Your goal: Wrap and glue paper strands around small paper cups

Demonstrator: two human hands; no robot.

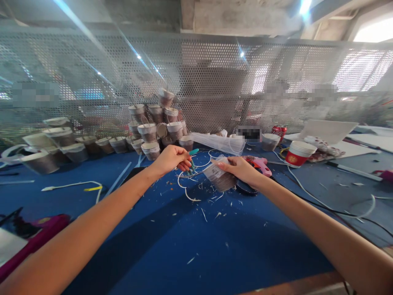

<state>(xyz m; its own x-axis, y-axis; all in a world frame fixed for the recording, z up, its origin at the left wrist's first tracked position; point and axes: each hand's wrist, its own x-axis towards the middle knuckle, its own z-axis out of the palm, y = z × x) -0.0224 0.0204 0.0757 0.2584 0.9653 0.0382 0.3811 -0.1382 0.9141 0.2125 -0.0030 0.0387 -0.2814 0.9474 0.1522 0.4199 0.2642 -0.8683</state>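
My left hand [174, 159] is closed on a small teal-handled tool [193, 153] above the middle of the blue table. Its working end is too small to tell whether it is scissors or pliers. Just to the right, my right hand [238, 167] grips a small bucket-shaped pot [221, 180] with a brown body and a paler band, tilted on its side. A short gap lies between the tool and the pot. Beneath them, white cord [186, 196] curls across the tabletop among pale scraps.
Similar pots [149, 133] are stacked at the back left, before a perforated metal screen [211, 82]. A pink glue gun [261, 166] and a dark round item [246, 189] lie beyond my right hand. A red-and-white paper cup [297, 154] and trailing cables [319, 200] are farther right.
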